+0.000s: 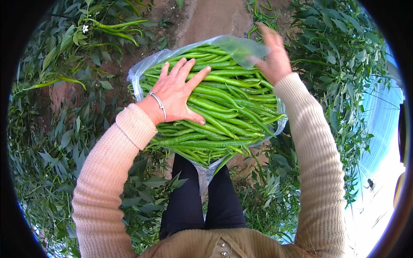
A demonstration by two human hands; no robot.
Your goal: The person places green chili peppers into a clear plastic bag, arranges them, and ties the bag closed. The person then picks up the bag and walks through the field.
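Observation:
A clear plastic bag [148, 64] packed with long green chili peppers [232, 101] stands in front of my legs, its mouth spread wide. My left hand [174, 92], with a silver bangle at the wrist, lies on the peppers at the left, fingers spread and palm down. At the far right rim, my right hand [275, 56] has its fingers stretched out, partly blurred, beside a raised flap of the bag [243, 49]. Part of that hand is behind the flap; whether the thumb touches the plastic I cannot tell.
Pepper plants [56, 124] with leaves and hanging peppers [118, 30] line the left, more plants [331, 38] the right. A dirt path [211, 21] runs ahead between them. Loose green peppers [263, 17] lie on the ground at the far right. Translucent sheeting [378, 124] borders the right.

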